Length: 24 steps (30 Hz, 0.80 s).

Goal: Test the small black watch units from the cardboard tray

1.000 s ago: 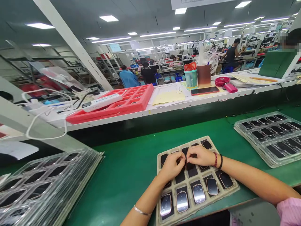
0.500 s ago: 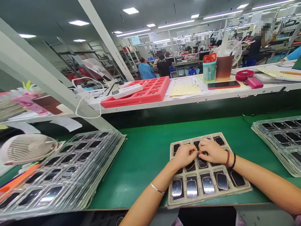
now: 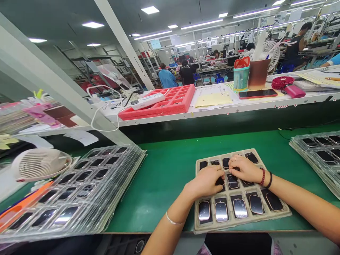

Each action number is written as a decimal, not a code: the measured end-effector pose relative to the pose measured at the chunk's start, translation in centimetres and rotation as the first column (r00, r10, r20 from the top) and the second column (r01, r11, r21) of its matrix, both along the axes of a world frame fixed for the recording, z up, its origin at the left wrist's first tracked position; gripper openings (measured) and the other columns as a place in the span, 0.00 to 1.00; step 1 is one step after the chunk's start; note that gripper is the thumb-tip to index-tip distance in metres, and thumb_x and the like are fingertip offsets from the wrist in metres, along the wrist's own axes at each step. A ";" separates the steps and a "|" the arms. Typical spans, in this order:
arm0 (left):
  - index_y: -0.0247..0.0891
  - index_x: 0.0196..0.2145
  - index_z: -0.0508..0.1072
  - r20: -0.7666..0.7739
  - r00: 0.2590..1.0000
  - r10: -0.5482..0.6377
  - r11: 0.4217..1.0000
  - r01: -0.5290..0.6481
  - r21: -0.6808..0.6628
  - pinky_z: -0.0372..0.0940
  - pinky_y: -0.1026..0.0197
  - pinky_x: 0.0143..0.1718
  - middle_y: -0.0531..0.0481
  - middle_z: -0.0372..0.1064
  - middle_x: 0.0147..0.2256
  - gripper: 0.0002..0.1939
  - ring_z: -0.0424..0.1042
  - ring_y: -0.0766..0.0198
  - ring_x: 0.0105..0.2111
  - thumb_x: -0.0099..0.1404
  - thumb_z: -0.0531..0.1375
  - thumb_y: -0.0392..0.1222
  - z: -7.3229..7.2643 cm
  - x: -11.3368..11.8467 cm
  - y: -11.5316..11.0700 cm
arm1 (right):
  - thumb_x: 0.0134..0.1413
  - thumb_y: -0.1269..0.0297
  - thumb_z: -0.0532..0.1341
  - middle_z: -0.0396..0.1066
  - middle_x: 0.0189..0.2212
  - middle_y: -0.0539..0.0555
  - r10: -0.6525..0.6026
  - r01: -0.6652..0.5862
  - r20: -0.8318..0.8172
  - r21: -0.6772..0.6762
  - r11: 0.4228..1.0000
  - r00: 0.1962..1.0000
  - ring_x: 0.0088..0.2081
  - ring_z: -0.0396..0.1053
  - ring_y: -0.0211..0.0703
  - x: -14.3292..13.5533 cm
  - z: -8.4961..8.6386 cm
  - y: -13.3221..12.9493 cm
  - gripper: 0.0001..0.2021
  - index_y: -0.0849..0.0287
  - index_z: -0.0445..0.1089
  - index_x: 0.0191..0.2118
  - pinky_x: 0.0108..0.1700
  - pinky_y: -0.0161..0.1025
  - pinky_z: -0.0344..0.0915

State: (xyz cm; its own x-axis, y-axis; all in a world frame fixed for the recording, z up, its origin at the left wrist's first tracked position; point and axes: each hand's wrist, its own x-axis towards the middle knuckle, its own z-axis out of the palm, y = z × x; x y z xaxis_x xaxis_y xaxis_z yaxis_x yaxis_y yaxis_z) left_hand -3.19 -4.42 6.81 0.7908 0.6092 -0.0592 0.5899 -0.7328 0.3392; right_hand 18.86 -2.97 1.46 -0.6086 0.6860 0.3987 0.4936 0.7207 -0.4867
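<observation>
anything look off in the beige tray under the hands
In the beige tray, the front row's second screen from the right looks slightly twisted, its sides out of line with its pocket. No visible spills.

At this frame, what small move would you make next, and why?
Probably have the left hand settle the dark-faced piece at its fingers flat in its pocket of the beige tray. The hand partly covers that piece, while the rimmed piece beside it lies uncovered in its own pocket. Whether the covered piece is gripped or just touched, I can't tell.
</observation>
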 end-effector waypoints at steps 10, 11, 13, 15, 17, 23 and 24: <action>0.37 0.30 0.68 -0.121 0.978 0.172 0.980 -0.156 0.125 0.59 0.61 0.33 0.47 0.68 0.34 0.05 0.69 0.59 0.35 0.61 0.53 0.36 -0.3 0.5 0.0 | 0.56 0.70 0.56 0.72 0.31 0.53 0.010 -0.034 -0.100 -0.237 0.971 0.995 0.35 0.68 0.42 0.8 1.7 0.6 0.07 0.61 0.71 0.31 0.40 0.38 0.62; 0.36 0.29 0.68 -0.128 0.971 0.204 0.971 -0.184 0.153 0.59 0.61 0.33 0.47 0.68 0.33 0.07 0.69 0.59 0.35 0.62 0.52 0.37 -0.4 0.4 0.2 | 0.56 0.69 0.56 0.72 0.33 0.53 0.024 -0.047 -0.084 -0.290 0.956 0.996 0.35 0.68 0.41 1.5 2.4 0.8 0.07 0.61 0.71 0.32 0.39 0.36 0.62; 0.36 0.27 0.67 -0.131 0.963 0.237 0.959 -0.210 0.191 0.58 0.61 0.33 0.47 0.68 0.32 0.09 0.69 0.58 0.35 0.63 0.51 0.37 -0.7 0.2 0.6 | 0.55 0.69 0.56 0.73 0.33 0.53 0.033 -0.022 0.028 -0.331 0.943 0.999 0.34 0.69 0.41 3.1 4.0 1.0 0.07 0.61 0.72 0.33 0.37 0.35 0.61; 0.37 0.26 0.67 -0.129 0.963 0.235 0.959 -0.208 0.191 0.57 0.61 0.32 0.47 0.68 0.32 0.09 0.68 0.59 0.35 0.62 0.51 0.37 -1.0 0.1 0.9 | 0.53 0.71 0.56 0.73 0.28 0.52 -0.021 0.090 0.239 -0.280 0.956 0.971 0.30 0.68 0.40 4.8 5.2 0.8 0.08 0.61 0.72 0.28 0.34 0.34 0.59; 0.37 0.25 0.66 -0.120 0.966 0.228 0.962 -0.205 0.179 0.56 0.61 0.31 0.48 0.68 0.31 0.08 0.68 0.59 0.34 0.62 0.52 0.37 -1.3 -0.1 1.2 | 0.49 0.73 0.56 0.71 0.23 0.52 -0.122 0.235 0.460 -0.199 0.951 0.880 0.27 0.67 0.41 6.2 5.7 0.2 0.09 0.60 0.70 0.23 0.30 0.35 0.54; 0.37 0.25 0.67 -0.052 0.972 0.229 0.969 -0.223 0.108 0.56 0.62 0.32 0.49 0.68 0.30 0.09 0.67 0.60 0.33 0.61 0.54 0.39 -1.2 0.0 1.6 | 0.43 0.69 0.61 0.73 0.30 0.55 -0.240 0.386 0.651 -0.088 0.918 0.720 0.32 0.70 0.48 7.2 5.1 -2.4 0.03 0.59 0.72 0.28 0.26 0.36 0.52; 0.37 0.26 0.68 -0.017 0.974 0.227 0.971 -0.225 0.077 0.56 0.62 0.32 0.49 0.68 0.30 0.08 0.67 0.60 0.33 0.62 0.54 0.39 -1.1 0.4 1.6 | 0.43 0.68 0.62 0.73 0.32 0.56 -0.242 0.381 0.665 -0.069 0.922 0.706 0.32 0.71 0.49 7.0 5.1 -2.7 0.04 0.59 0.73 0.29 0.26 0.36 0.52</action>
State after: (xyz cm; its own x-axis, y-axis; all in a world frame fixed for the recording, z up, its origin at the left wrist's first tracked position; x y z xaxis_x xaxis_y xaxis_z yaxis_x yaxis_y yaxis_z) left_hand -2.80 -2.85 5.75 0.6311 0.7753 -0.0259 0.7508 -0.6020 0.2717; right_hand 25.83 -5.65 6.58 -0.4064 0.9004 -0.1555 0.9136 0.3981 -0.0831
